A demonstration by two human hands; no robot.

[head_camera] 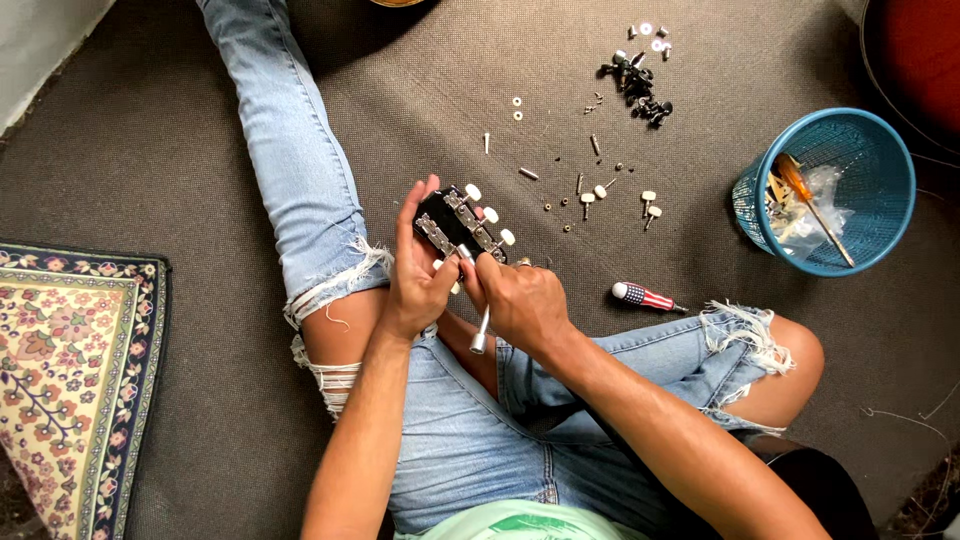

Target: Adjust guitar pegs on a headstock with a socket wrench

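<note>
Grey carpet [150, 150] is lying under my legs. My left hand [418, 275] is gripping the black headstock [452, 222]. My right hand [520, 300] is clenching a silver tool [481, 335] against it.

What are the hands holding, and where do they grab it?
The left hand grips the black headstock by its side. The right hand holds a silver tool near its top end.

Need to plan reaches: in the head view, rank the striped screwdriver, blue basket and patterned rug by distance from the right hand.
1. striped screwdriver, just right of the right hand.
2. blue basket, farther right.
3. patterned rug, far left.
</note>
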